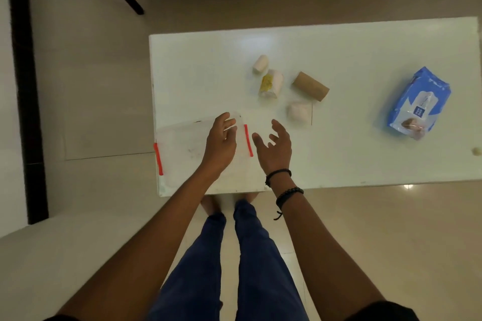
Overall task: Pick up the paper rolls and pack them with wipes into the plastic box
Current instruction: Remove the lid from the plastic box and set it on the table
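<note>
White surface (339, 41) over tiled floor: left hand (221, 141) grip closed on clear plastic box (182, 146) rim, likely steadying it, right hand (273, 147) grip open and empty beside it, paper rolls (271, 83) just beyond, wipes (420, 104) far right.

The white table (339, 41) carries a clear plastic box (182, 143), four paper rolls (310, 85) and a blue wipes pack (420, 104).
</note>
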